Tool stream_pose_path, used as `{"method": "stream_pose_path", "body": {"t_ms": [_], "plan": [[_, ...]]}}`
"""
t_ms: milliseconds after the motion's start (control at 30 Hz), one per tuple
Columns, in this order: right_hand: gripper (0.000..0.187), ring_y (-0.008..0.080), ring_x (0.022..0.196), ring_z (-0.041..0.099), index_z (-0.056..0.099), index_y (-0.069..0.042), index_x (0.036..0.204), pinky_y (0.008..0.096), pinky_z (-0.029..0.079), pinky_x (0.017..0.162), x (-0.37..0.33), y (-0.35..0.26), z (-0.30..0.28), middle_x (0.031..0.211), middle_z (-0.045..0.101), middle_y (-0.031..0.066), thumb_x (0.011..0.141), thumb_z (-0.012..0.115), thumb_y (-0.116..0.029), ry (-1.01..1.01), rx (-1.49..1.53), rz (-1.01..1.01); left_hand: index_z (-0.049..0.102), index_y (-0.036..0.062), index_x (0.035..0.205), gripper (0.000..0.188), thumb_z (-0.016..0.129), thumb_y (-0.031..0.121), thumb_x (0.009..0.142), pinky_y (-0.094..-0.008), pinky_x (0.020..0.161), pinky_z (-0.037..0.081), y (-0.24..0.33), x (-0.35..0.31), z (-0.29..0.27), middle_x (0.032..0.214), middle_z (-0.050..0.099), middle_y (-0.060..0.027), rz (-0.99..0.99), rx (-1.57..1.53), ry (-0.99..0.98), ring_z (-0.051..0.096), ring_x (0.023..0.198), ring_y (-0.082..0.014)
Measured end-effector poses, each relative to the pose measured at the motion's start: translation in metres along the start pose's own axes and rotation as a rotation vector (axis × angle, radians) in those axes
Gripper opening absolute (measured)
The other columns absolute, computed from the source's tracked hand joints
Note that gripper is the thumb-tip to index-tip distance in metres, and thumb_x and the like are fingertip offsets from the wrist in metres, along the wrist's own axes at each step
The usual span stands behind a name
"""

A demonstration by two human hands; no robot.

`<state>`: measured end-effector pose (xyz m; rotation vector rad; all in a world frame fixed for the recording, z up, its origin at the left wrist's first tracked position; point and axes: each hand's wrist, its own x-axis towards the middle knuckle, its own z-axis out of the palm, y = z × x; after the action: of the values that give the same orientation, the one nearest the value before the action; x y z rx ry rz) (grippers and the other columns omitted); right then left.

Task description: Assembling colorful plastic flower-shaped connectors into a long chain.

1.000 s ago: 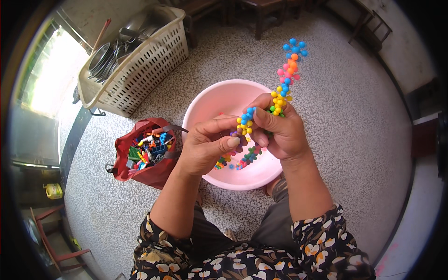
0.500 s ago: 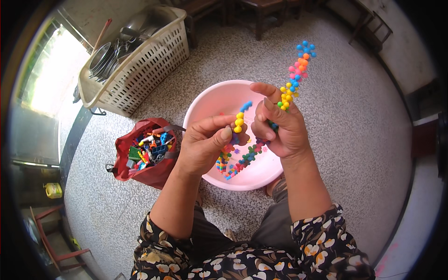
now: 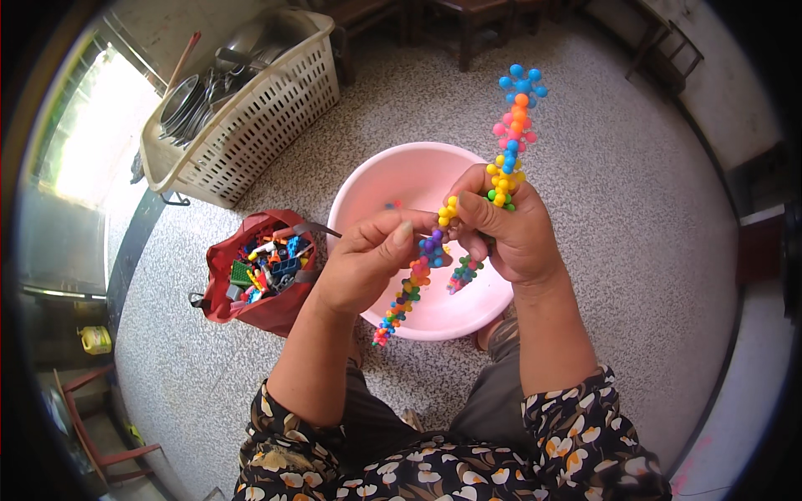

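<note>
My left hand pinches a chain of knobbly plastic connector pieces, which slants down toward me from purple and orange to mixed colours. My right hand grips a second connector chain. Its upper part stands above the fingers, topped by a blue star-shaped piece, while a lower stretch shows under the palm. A yellow piece lies between the two hands, right by the right thumb; whether it is joined to either chain's neighbour there, I cannot tell. Both hands are over a pink basin.
Left of the basin sits a red bag full of mixed toy pieces. Farther back stands a white slotted basket with pans and utensils. A yellow bottle and a reddish chair frame are at far left. Wooden furniture lines the back.
My hands have come closer together, bringing the left chain's yellow end up to my right fingers. The left chain now slopes lower left, and the right chain stands more upright.
</note>
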<state>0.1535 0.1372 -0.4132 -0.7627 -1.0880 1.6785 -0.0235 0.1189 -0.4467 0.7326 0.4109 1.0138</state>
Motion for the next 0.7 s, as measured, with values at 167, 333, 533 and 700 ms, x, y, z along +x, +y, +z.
{"method": "stream_pose_path", "body": {"t_ms": [167, 333, 533, 700], "plan": [[0.018, 0.0052, 0.044, 0.046, 0.057, -0.003, 0.081, 0.0162, 0.035, 0.038, -0.002, -0.004, 0.001, 0.062, 0.054, 0.0028, 0.081, 0.062, -0.020, 0.006, -0.014, -0.030, 0.053, -0.0030, 0.111, 0.030, 0.057, 0.006, 0.082, -0.0262, 0.066, 0.050, 0.003, -0.002, -0.003, 0.099, 0.059, -0.0098, -0.024, 0.163, -0.065, 0.059, 0.082, -0.0153], [0.019, 0.0065, 0.042, 0.045, 0.050, -0.003, 0.077, 0.0159, 0.034, 0.035, -0.001, 0.000, 0.006, 0.067, 0.054, 0.0062, 0.084, 0.057, -0.019, 0.072, -0.002, -0.062, 0.055, -0.0024, 0.109, 0.029, 0.059, 0.005, 0.081, -0.0243, 0.063, 0.049, 0.000, 0.001, -0.003, 0.097, 0.060, -0.0086, -0.001, 0.159, -0.013, 0.059, 0.078, -0.0129], [0.016, 0.0074, 0.042, 0.044, 0.047, -0.006, 0.081, 0.0162, 0.035, 0.037, -0.001, 0.007, 0.009, 0.068, 0.054, 0.0058, 0.087, 0.053, -0.020, 0.085, 0.162, -0.082, 0.054, -0.0021, 0.111, 0.031, 0.059, 0.007, 0.081, -0.0251, 0.065, 0.049, -0.004, 0.002, 0.001, 0.096, 0.060, -0.0092, 0.073, 0.074, 0.014, 0.059, 0.081, -0.0154], [0.018, 0.0084, 0.039, 0.042, 0.045, -0.007, 0.080, 0.0187, 0.033, 0.037, 0.002, 0.006, 0.005, 0.066, 0.053, 0.0048, 0.088, 0.050, -0.022, 0.076, 0.272, -0.046, 0.053, -0.0012, 0.112, 0.031, 0.057, 0.008, 0.083, -0.0311, 0.072, 0.050, -0.003, 0.000, -0.002, 0.097, 0.060, -0.0091, 0.112, 0.046, 0.025, 0.058, 0.089, -0.0182]]}}
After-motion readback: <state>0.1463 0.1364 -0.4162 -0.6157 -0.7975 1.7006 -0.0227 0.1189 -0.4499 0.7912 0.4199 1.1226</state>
